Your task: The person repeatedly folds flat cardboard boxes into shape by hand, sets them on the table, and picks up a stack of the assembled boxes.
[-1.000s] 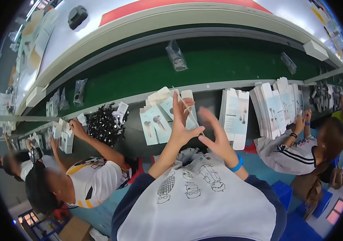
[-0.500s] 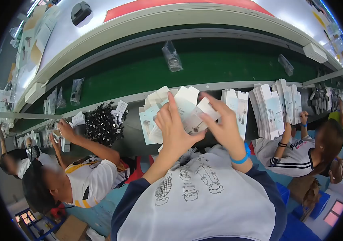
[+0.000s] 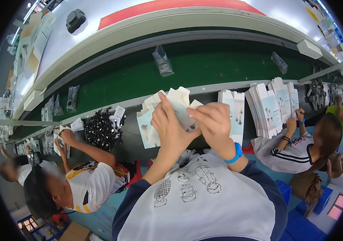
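Observation:
My left hand [image 3: 172,130] is wrapped round a white and pale blue carton [image 3: 187,116], index finger stretched up along its left side. With thumb and fingers pinched, my right hand [image 3: 215,124] grips the upper right flap of that carton; a blue band circles the wrist. Behind and left of my left hand lie more printed cartons [image 3: 144,122], fanned out with raised white flaps. To the right of my right hand stand flat cartons [image 3: 237,114] showing earphone pictures.
A pile of black small parts [image 3: 101,130] lies left. Bagged items [image 3: 163,64] rest on the green belt [image 3: 115,82]. More carton stacks [image 3: 265,110] stand right. One co-worker [image 3: 87,180] sits left, another [image 3: 296,146] right. A metal rail [image 3: 203,88] edges the belt.
The carton has turned from edge-on to face-on between my hands. My right hand has closed on its flap. The bagged items on the belt have shifted left.

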`<action>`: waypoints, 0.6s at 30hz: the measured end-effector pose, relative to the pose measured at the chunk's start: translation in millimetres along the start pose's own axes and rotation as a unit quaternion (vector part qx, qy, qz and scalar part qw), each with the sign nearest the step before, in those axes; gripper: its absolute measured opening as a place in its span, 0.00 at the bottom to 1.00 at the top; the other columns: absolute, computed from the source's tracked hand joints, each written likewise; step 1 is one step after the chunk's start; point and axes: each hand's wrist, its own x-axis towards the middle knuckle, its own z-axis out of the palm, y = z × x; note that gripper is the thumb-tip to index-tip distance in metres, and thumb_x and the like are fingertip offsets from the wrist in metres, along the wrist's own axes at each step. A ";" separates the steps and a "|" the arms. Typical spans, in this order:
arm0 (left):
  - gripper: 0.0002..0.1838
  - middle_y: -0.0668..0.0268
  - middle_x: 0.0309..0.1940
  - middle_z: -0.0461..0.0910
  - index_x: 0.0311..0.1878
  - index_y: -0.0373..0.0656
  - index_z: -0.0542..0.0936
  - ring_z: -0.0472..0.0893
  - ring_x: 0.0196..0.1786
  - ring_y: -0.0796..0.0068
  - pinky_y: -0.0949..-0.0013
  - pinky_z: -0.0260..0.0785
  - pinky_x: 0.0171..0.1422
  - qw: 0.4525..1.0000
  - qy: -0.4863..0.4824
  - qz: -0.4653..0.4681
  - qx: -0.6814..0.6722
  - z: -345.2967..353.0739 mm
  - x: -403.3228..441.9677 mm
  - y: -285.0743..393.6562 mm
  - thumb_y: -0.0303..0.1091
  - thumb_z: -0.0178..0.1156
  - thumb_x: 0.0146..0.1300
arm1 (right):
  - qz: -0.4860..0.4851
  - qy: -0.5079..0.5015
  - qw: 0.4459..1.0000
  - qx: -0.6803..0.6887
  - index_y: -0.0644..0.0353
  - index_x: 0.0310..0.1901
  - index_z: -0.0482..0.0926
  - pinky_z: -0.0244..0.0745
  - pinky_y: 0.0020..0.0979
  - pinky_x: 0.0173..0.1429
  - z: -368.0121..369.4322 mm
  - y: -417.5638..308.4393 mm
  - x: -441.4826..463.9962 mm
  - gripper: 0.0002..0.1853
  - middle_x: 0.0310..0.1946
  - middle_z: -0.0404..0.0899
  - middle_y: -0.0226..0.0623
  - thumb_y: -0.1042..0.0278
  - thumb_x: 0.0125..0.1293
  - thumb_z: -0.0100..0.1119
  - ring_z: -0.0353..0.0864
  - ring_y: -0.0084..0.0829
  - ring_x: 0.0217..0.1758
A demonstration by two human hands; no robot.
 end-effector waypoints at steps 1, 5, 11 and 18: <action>0.70 0.46 0.55 0.64 0.74 0.32 0.40 0.66 0.55 0.49 0.53 0.57 0.59 1.000 0.003 0.003 -0.018 0.3 1.0 0.1 0.41 0.78 0.33 | 0.046 -0.022 0.996 0.073 0.56 0.39 0.87 0.65 0.31 0.47 -6.0 2.6 3.9 0.13 0.33 0.81 0.31 0.79 0.49 0.66 0.74 0.32 0.40; 0.53 0.52 0.47 0.77 0.69 0.30 0.59 0.79 0.49 0.57 0.62 0.72 0.53 0.976 -0.019 -0.013 -0.217 7.4 -1.5 5.3 0.33 0.76 0.37 | 0.045 -0.050 0.954 0.291 0.59 0.52 0.82 0.66 0.37 0.56 -16.9 17.2 -4.2 0.25 0.45 0.80 0.38 0.76 0.48 0.70 0.74 0.35 0.51; 0.27 0.59 0.41 0.83 0.50 0.30 0.76 0.83 0.42 0.72 0.68 0.77 0.46 0.845 -0.021 -0.198 -0.495 5.2 -1.0 -1.2 0.26 0.74 0.45 | 0.303 -0.153 0.860 0.382 0.61 0.75 0.38 0.52 0.42 0.74 4.2 6.5 -47.2 0.66 0.73 0.49 0.51 0.64 0.42 0.79 0.53 0.45 0.75; 0.47 0.55 0.53 0.73 0.64 0.33 0.62 0.76 0.54 0.66 0.61 0.71 0.56 0.937 -0.001 -0.046 -0.346 10.6 -6.3 3.1 0.29 0.76 0.39 | 0.250 -0.053 0.773 0.581 0.57 0.76 0.41 0.53 0.39 0.73 -12.0 20.8 -32.0 0.55 0.67 0.63 0.50 0.66 0.53 0.70 0.63 0.44 0.71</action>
